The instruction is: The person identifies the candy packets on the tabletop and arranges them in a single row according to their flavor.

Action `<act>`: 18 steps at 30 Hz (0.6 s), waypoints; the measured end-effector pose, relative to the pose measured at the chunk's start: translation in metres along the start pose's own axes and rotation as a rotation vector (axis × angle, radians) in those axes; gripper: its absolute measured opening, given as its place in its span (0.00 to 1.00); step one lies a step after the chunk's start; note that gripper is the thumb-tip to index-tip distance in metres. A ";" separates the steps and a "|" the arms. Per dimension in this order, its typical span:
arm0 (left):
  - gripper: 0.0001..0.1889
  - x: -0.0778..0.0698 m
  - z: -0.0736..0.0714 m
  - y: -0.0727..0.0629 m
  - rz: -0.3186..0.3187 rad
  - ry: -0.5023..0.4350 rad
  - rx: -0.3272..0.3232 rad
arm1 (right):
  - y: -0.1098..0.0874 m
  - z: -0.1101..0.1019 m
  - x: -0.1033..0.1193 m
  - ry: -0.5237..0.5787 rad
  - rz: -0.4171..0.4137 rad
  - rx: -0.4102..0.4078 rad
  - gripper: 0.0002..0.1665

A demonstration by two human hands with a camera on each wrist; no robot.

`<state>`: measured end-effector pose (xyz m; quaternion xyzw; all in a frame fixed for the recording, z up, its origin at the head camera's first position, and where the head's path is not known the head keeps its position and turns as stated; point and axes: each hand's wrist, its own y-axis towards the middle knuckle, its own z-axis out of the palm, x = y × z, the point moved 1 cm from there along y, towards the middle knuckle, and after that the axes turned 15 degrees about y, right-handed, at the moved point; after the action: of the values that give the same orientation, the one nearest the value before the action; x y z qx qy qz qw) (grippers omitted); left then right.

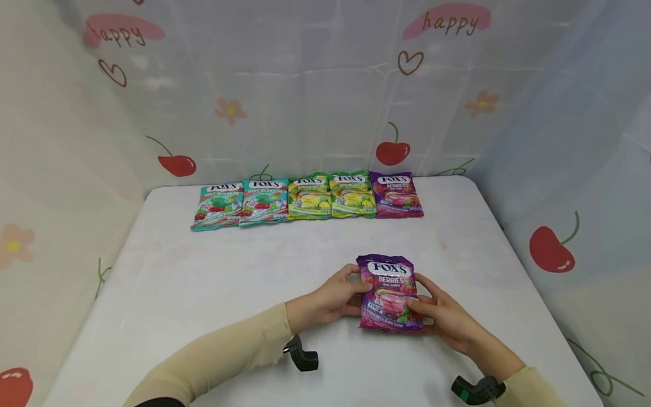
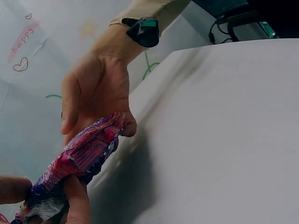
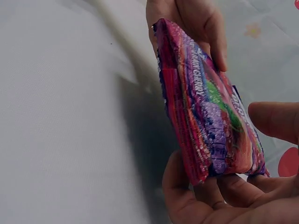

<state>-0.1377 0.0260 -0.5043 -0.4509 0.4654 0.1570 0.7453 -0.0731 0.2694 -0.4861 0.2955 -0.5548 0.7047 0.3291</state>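
Observation:
A purple candy bag marked FOX'S Berries is held between both hands over the near right part of the table, its printed front facing up. My left hand grips its left edge, thumb on the front and fingers beneath. On the opposite edge, my right hand grips it the same way. The right wrist view shows the bag tilted, its bottom edge toward the camera and a shadow on the table below. Fingers of both hands are partly hidden behind the bag.
Along the table's back edge lies a row of candy bags: two teal mint bags, two yellow-green bags and one purple berries bag. The white table is enclosed by printed curtains at the back and sides.

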 end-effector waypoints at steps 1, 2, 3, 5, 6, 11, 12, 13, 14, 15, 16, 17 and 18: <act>0.20 -0.002 -0.001 0.000 -0.001 0.000 -0.002 | 0.000 0.001 0.001 0.007 -0.003 0.003 0.53; 0.20 -0.004 -0.001 0.001 -0.002 -0.002 -0.005 | 0.000 0.002 0.002 0.010 -0.008 0.007 0.53; 0.20 -0.005 -0.001 0.002 -0.002 -0.006 -0.008 | 0.000 0.003 0.003 0.012 -0.012 0.009 0.54; 0.21 -0.008 -0.001 0.003 0.007 -0.007 -0.011 | 0.001 0.004 0.005 0.005 -0.027 0.007 0.55; 0.21 -0.009 -0.001 0.004 0.010 -0.010 -0.012 | 0.001 0.004 0.006 0.003 -0.030 0.003 0.56; 0.22 -0.012 0.001 0.010 0.028 -0.009 -0.012 | 0.002 0.006 0.010 0.023 -0.036 -0.030 0.57; 0.23 -0.012 0.002 0.012 0.033 -0.008 -0.013 | 0.002 0.006 0.011 0.032 -0.035 -0.035 0.57; 0.23 -0.013 0.003 0.013 0.037 -0.006 -0.012 | 0.002 0.006 0.012 0.040 -0.036 -0.039 0.57; 0.23 -0.014 0.004 0.014 0.040 -0.004 -0.011 | 0.002 0.006 0.013 0.043 -0.037 -0.042 0.56; 0.23 -0.014 0.005 0.015 0.044 0.001 -0.011 | 0.002 0.005 0.014 0.044 -0.036 -0.041 0.56; 0.23 -0.015 0.005 0.017 0.044 -0.003 -0.012 | 0.003 0.005 0.016 0.044 -0.035 -0.041 0.56; 0.24 -0.016 0.006 0.018 0.047 -0.001 -0.013 | 0.003 0.004 0.017 0.045 -0.034 -0.041 0.56; 0.24 -0.018 0.007 0.019 0.044 -0.005 -0.016 | 0.004 0.003 0.018 0.044 -0.034 -0.041 0.55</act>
<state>-0.1556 0.0457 -0.4985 -0.4458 0.4722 0.1783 0.7393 -0.0870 0.2687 -0.4737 0.2824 -0.5567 0.6939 0.3590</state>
